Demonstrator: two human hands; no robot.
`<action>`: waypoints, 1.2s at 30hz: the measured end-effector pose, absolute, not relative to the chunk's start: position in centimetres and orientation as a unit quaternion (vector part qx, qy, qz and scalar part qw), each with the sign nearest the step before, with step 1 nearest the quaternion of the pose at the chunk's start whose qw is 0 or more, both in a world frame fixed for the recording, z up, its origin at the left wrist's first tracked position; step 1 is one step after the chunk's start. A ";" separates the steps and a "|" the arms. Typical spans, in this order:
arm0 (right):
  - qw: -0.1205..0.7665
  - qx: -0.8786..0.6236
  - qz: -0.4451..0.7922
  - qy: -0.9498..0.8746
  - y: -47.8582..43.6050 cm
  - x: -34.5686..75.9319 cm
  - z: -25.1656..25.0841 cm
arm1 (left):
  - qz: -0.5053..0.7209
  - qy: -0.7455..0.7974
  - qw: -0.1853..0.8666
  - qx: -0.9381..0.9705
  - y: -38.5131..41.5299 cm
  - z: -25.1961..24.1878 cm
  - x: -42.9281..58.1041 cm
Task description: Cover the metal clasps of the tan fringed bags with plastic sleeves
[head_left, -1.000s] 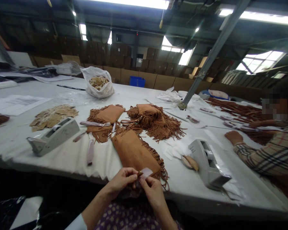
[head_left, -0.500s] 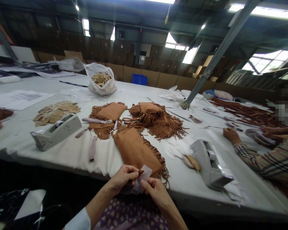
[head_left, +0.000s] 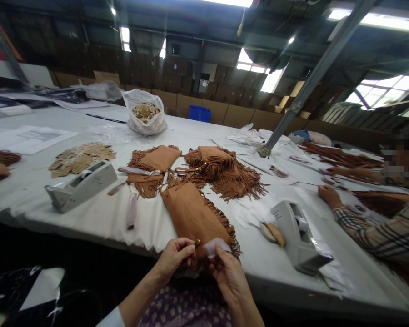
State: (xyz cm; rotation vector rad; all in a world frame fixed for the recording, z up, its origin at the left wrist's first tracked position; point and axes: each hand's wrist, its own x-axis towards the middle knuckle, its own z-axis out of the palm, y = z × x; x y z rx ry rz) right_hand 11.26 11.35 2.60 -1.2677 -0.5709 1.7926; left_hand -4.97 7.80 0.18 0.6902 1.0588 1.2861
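A tan fringed pouch (head_left: 196,213) lies across the table's front edge, its near end close to my hands. My left hand (head_left: 177,256) pinches a small brass-coloured metal piece (head_left: 197,243) at that end; its exact kind is too small to tell. Between the thumb and fingers of my right hand (head_left: 229,272) is a thin white slip of tissue paper (head_left: 214,247), held just right of the metal piece and apart from it. Past the pouch, a fringed pile (head_left: 225,168) and other tan pouches (head_left: 158,159) lie with wrapped straps (head_left: 132,209).
Grey tape dispensers stand left (head_left: 83,186) and right (head_left: 298,236). Beyond the left one lie a heap of tan tags (head_left: 82,159) and a white plastic bag (head_left: 145,113) of similar pieces. A co-worker's hand (head_left: 330,196) rests on the table at right. A metal post (head_left: 293,104) rises behind.
My right hand has drawn the tissue paper rightward, away from the metal piece in my left hand. At right, the co-worker's farther arm has reached forward across the table.
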 end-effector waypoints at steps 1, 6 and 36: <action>0.429 -0.507 0.714 -0.222 11.4 11.2 2.7 | 0.557 0.464 0.616 0.309 7.8 0.2 -4.9; 0.456 -0.500 0.709 -0.200 11.4 10.4 3.2 | 0.543 0.480 0.597 0.344 7.6 0.4 -4.9; 0.341 -0.523 0.501 -0.599 9.8 8.8 3.0 | 0.555 0.437 0.596 0.382 6.5 0.2 -5.5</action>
